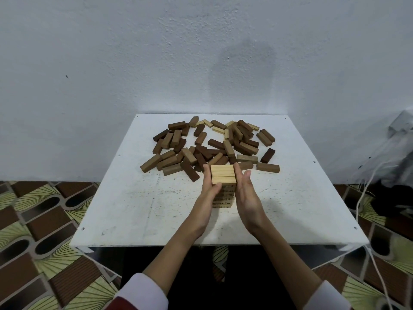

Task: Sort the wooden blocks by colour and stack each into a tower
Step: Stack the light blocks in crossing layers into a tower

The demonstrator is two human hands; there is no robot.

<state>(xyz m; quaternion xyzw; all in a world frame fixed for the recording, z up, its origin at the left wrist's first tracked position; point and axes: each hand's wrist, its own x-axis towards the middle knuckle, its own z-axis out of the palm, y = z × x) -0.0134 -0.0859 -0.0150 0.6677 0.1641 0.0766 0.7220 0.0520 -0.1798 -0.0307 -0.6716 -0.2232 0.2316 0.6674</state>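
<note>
Both hands (225, 193) press flat, fingers (209, 179) straight (nothing grasped), against the pale tower (223, 175).

A single wide-angle camera is mounted on the person's head. It faces forward and downward over the near edge of the square white table (138, 211), close above the table's centre. The far edge and the pale wall (134, 52) behind remain in frame.

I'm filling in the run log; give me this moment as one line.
stage: squaring light tower | left hand: flat against its left side | right hand: flat against its right side | pile: unsorted behind
</note>
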